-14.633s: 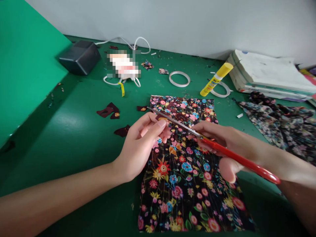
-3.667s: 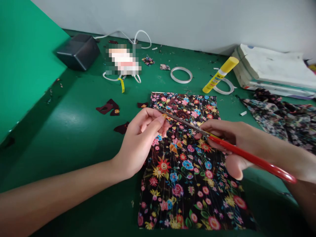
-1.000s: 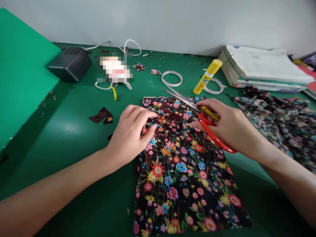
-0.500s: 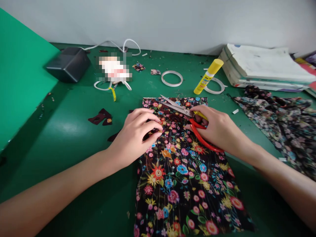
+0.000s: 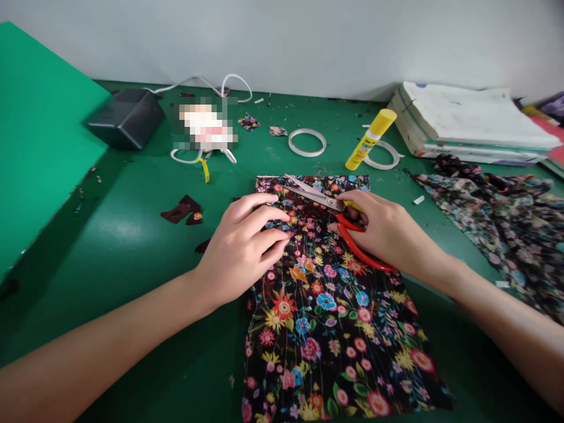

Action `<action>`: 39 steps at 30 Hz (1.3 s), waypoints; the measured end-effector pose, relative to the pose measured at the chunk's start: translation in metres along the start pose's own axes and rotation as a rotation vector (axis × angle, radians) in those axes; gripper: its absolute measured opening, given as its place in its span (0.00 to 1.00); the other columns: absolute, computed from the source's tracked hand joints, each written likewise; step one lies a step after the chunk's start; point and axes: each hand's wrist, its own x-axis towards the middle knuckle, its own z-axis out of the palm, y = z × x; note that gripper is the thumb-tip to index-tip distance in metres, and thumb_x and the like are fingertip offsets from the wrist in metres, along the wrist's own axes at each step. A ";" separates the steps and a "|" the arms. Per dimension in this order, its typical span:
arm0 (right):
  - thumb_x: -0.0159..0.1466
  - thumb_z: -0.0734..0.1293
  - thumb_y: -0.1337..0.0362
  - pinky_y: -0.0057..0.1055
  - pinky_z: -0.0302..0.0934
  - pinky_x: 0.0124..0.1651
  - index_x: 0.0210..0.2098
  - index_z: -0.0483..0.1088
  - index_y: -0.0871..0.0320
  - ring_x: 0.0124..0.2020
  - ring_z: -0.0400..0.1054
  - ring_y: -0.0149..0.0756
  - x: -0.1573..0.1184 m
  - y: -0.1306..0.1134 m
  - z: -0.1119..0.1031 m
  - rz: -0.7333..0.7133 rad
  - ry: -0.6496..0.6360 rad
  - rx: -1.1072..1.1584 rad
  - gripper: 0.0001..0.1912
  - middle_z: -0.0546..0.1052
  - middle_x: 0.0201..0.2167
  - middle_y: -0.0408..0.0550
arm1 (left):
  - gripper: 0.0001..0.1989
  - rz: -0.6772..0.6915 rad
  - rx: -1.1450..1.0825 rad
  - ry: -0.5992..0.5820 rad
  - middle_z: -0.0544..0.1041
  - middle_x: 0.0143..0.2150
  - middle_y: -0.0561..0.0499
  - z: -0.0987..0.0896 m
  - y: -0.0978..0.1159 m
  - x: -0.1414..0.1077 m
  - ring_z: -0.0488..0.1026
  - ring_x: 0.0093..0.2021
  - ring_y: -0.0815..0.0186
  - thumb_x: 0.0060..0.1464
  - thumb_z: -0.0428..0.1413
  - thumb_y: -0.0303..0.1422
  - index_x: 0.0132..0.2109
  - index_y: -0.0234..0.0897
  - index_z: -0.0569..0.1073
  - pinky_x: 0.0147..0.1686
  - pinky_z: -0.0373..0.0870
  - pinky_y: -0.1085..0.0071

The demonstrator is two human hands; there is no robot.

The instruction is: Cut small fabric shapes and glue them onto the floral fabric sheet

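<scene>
A length of black fabric (image 5: 326, 335) printed with bright flowers lies flat in front of me. My left hand (image 5: 247, 241) rests on its upper left part, fingers bent and apart, with nothing seen in their grasp. In my right hand (image 5: 385, 226) is a pair of scissors (image 5: 319, 195) with red handles, closed fingers around them. The blades are slightly parted and point left over the fabric near its far edge. Dark cloth scraps (image 5: 183, 210) lie left of my left hand.
Behind the fabric are a tape roll (image 5: 307, 143), an upright yellow glue stick (image 5: 371, 139) and another tape ring (image 5: 384, 155). Books (image 5: 476, 120) and a crumpled floral cloth (image 5: 506, 229) lie right. A black box (image 5: 127, 119) and a blurred-out object with white cable stand left.
The scissors have tipped slightly left and down, their blades a little closer together. My left hand stays on the fabric, its fingers slightly shifted. The whole view has moved slightly.
</scene>
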 end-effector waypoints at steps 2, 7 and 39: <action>0.61 0.68 0.64 0.41 0.68 0.45 0.55 0.70 0.59 0.42 0.75 0.46 0.000 -0.001 -0.001 0.001 -0.007 0.001 0.22 0.79 0.46 0.51 | 0.06 0.014 0.017 0.004 0.82 0.45 0.44 0.000 0.000 0.002 0.74 0.56 0.47 0.59 0.60 0.21 0.34 0.33 0.78 0.52 0.76 0.51; 0.62 0.68 0.62 0.41 0.67 0.43 0.55 0.70 0.59 0.41 0.74 0.45 0.000 -0.003 -0.002 0.011 -0.020 -0.001 0.21 0.79 0.45 0.50 | 0.07 0.103 0.018 -0.100 0.82 0.47 0.43 -0.003 -0.006 0.007 0.73 0.58 0.50 0.62 0.57 0.22 0.35 0.31 0.78 0.55 0.77 0.55; 0.65 0.67 0.55 0.44 0.68 0.44 0.55 0.71 0.60 0.42 0.74 0.49 0.001 -0.004 -0.002 0.007 -0.017 0.021 0.22 0.78 0.47 0.54 | 0.07 -0.096 -0.302 -0.111 0.77 0.50 0.45 -0.005 0.012 0.007 0.67 0.64 0.55 0.61 0.58 0.23 0.36 0.39 0.77 0.64 0.65 0.52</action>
